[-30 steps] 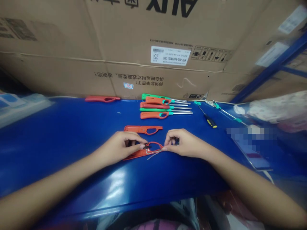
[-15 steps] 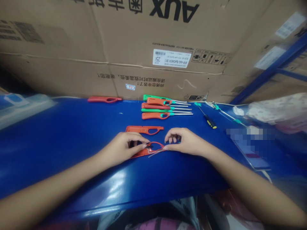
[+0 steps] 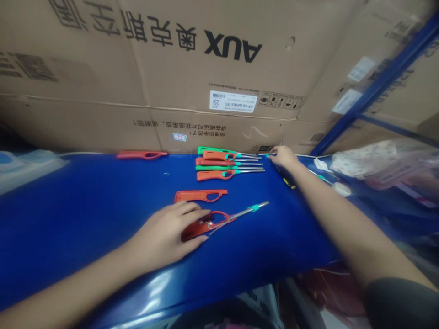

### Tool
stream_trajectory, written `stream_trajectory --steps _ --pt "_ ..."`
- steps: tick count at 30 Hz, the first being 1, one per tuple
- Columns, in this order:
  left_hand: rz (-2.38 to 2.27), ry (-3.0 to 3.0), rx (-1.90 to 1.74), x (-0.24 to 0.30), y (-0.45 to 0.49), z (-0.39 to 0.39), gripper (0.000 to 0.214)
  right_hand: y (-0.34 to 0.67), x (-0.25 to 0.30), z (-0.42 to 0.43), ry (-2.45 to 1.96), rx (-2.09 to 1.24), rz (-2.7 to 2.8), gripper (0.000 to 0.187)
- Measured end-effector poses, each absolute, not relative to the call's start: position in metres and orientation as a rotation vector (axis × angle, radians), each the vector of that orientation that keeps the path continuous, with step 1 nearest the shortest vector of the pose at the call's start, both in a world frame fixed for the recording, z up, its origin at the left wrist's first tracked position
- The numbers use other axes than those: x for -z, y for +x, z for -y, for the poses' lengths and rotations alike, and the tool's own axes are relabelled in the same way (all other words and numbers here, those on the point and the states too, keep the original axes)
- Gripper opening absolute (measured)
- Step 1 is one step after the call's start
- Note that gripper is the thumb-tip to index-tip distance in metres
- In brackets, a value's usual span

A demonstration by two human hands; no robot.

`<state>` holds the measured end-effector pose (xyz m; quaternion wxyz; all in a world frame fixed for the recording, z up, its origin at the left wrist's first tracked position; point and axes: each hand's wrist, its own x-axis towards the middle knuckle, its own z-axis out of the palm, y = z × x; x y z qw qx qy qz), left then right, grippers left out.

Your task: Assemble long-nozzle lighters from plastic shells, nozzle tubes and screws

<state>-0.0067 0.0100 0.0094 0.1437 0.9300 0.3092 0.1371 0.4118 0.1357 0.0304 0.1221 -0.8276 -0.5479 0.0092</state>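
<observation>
Head view, hands [image 3: 166,237] [image 3: 285,158] curled, left holding casing [image 3: 195,230]

The brown cardboard carton [image 3: 103,87] is bearing "AUX" and "奥克斯" upside down. Its white label [image 3: 233,101] is showing "25" and "KFR-46G/BpR3AES1 (B1)", also inverted. Lower, printed Chinese is reading "谢谢您!"; a small blue-edged sticker [image 3: 179,137] is carrying red characters, too blurred.

The table [image 3: 85,196] is blue and shiny. Under the left hand [image 3: 168,230] lies an orange lighter [image 3: 236,216]. Past that hand is an orange shell [image 3: 200,195], then more lighters [image 3: 214,161]. A screwdriver [image 3: 287,178] is beside the right hand [image 3: 285,157].
</observation>
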Motion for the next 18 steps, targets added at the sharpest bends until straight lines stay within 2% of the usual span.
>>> stream_trajectory --steps 5,10,18 --pt "-0.845 2.683 -0.382 -0.007 -0.007 -0.013 0.037 0.41 -0.021 -0.14 -2.295 -0.02 1.507 0.035" --pt "-0.815 2.677 -0.408 -0.005 -0.008 -0.014 0.033 0.386 -0.037 -0.126 -1.969 -0.198 1.442 0.023" --pt "-0.818 2.658 -0.416 -0.006 -0.006 -0.014 0.032 0.312 -0.027 -0.062 -1.446 -0.945 1.375 0.052"
